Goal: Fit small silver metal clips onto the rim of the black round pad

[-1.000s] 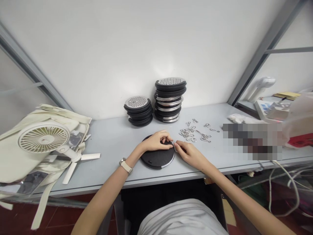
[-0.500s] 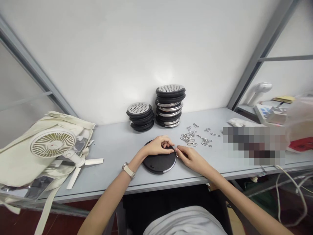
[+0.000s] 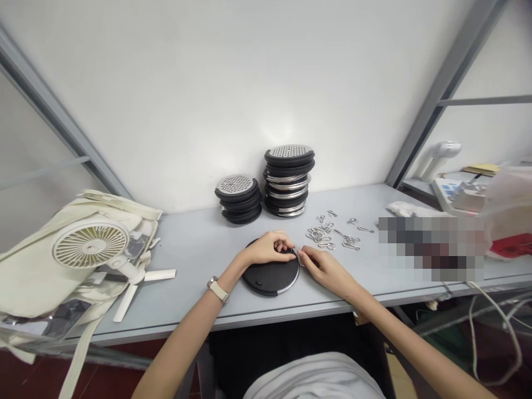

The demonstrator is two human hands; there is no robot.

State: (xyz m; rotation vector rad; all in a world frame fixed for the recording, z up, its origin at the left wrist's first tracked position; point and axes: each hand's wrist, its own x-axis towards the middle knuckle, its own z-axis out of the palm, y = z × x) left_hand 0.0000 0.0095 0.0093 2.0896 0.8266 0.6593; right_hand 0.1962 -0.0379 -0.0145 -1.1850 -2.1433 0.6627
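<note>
A round black disc [image 3: 276, 277] with a bare silvery strip along its right rim lies flat near the table's front edge. My left hand [image 3: 268, 247], a watch on its wrist, rests over the disc's far side. Its thumb and forefinger pinch at the right rim. Close against them, my right hand [image 3: 324, 267] pinches a small metal clip, mostly hidden by the fingers. To the right lies a loose group of silvery wire clips [image 3: 319, 234], with several more scattered around it.
Behind the disc stand a short stack of black-rimmed perforated discs [image 3: 238, 194] and a taller stack [image 3: 288, 180]. A white handheld fan [image 3: 91, 244] lies on a cream bag [image 3: 33, 266] at left. At right are a white cloth [image 3: 411, 209] and a blurred patch.
My hands stay at the disc's right rim. The fingertips have shifted only very slightly; the disc and the loose clips are where they were.
</note>
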